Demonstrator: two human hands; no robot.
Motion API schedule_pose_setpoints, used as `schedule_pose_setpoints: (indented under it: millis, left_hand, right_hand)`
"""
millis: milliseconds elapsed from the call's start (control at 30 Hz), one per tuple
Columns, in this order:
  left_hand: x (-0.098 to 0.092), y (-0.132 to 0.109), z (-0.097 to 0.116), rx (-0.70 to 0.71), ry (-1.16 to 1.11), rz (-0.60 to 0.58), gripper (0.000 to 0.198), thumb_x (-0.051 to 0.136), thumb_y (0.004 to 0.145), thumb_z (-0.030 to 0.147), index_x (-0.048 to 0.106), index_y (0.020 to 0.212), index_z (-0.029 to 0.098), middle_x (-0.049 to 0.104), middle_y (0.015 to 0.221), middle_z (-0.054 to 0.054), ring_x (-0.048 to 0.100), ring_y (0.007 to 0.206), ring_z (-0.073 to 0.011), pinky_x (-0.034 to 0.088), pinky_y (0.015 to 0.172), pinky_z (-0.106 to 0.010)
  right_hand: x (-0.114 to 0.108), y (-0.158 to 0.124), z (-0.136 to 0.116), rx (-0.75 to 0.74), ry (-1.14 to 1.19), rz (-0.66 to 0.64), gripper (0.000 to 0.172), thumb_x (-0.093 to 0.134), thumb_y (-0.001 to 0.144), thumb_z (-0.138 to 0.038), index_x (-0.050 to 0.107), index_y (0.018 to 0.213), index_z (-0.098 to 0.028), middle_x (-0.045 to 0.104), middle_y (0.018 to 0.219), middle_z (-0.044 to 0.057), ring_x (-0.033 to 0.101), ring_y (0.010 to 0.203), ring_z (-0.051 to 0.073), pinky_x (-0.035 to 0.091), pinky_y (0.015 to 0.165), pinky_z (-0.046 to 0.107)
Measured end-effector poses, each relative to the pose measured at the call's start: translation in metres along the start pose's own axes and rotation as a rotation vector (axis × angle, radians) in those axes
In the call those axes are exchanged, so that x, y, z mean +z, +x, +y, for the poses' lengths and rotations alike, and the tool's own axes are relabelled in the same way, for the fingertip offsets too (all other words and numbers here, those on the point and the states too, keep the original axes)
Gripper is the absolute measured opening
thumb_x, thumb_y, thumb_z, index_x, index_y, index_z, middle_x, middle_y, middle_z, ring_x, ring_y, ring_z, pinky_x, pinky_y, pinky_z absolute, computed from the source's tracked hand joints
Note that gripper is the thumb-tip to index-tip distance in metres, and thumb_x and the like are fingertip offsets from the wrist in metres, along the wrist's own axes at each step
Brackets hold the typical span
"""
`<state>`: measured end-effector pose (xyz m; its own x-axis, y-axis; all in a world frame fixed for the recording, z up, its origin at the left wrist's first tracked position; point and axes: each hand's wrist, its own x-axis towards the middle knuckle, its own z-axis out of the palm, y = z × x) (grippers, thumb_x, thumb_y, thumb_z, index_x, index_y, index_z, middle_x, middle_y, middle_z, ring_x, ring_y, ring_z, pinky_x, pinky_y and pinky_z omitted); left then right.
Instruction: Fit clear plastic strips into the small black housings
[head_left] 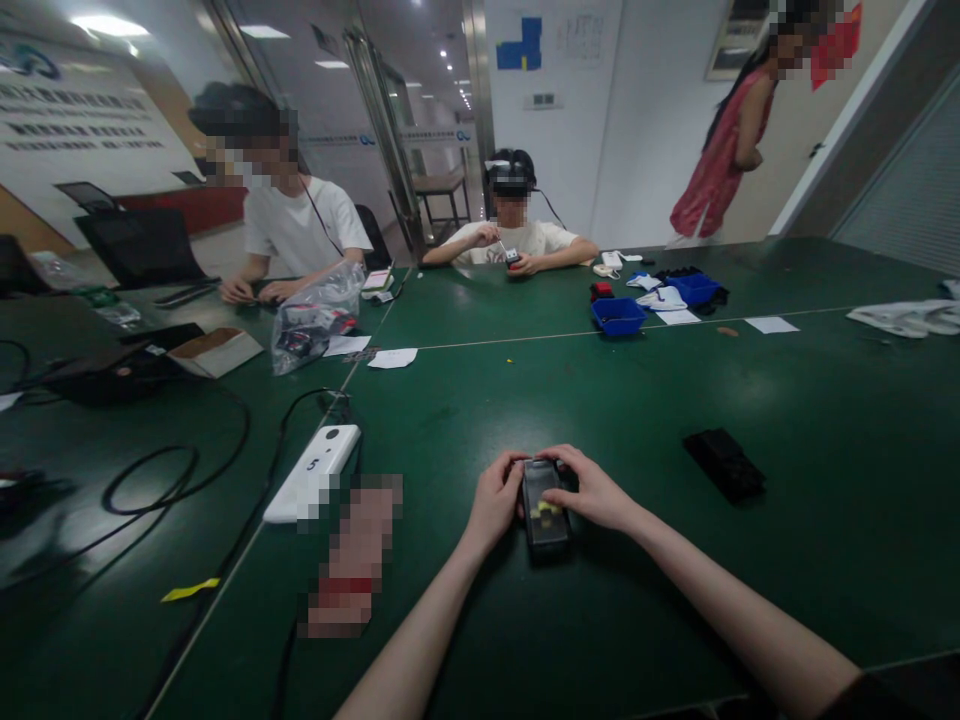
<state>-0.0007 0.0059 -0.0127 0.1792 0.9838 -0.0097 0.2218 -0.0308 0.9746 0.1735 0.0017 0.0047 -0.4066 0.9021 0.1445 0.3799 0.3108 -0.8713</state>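
Observation:
A small black rectangular box [549, 541] with a see-through top and yellow bits showing lies on the green table in front of me. My left hand [496, 500] is closed around its left side, fingers at the far left corner. My right hand [596, 492] grips the far right edge, and its thumb rests across the top over the yellow part. Off to the right, apart from both hands, lies a folded black item [724, 464] whose kind I cannot make out.
To the left are a white power bank marked 5 [319, 470], black cables [247, 420], a yellow strip [190, 590] and a plastic bag [315, 320]. Blue trays [618, 318] and papers [772, 325] lie farther back. Two people sit across the table; another stands behind.

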Motion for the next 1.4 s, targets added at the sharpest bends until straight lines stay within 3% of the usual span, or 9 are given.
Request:
schedule_pose_setpoints:
  millis: [433,667,900,1400]
  left_hand:
    - [0.000,-0.001,0.003,-0.023,-0.060,-0.008,0.031,0.045,0.083,0.042,0.057,0.092,0.015,0.055,0.064,0.002,0.046,0.038,-0.0073,0.035,0.038,-0.019]
    - [-0.001,-0.002,0.008,0.046,0.094,0.028,0.026,0.059,0.074,0.036,0.059,0.089,0.014,0.050,0.058,0.003,0.045,0.048,-0.0090,0.035,0.046,-0.019]
    - [0.000,-0.002,0.008,0.053,0.103,0.065,0.028,0.064,0.068,0.035,0.059,0.087,0.014,0.051,0.059,0.003,0.047,0.054,-0.0108,0.036,0.051,-0.020]
    - [0.000,0.000,0.002,0.069,0.121,0.107,0.026,0.062,0.070,0.034,0.057,0.088,0.015,0.053,0.063,0.002,0.047,0.056,-0.0112,0.037,0.053,-0.021]
  right_hand:
    - [-0.002,-0.001,-0.004,0.051,0.066,-0.041,0.047,0.063,0.073,-0.023,0.050,0.117,-0.021,0.055,0.118,0.008,0.053,0.108,0.020,0.042,0.092,0.039]
    - [-0.002,-0.001,-0.008,0.111,0.114,-0.040,0.052,0.064,0.071,-0.020,0.048,0.120,-0.018,0.054,0.122,0.011,0.054,0.109,0.020,0.041,0.095,0.039]
    - [0.004,0.001,0.004,0.167,0.194,0.000,0.058,0.066,0.070,-0.023,0.045,0.123,-0.018,0.059,0.118,0.011,0.058,0.106,0.021,0.044,0.094,0.042]
    - [0.002,0.001,-0.004,0.154,0.094,-0.009,0.036,0.060,0.076,-0.028,0.059,0.110,-0.016,0.066,0.106,0.010,0.062,0.095,0.021,0.049,0.085,0.039]
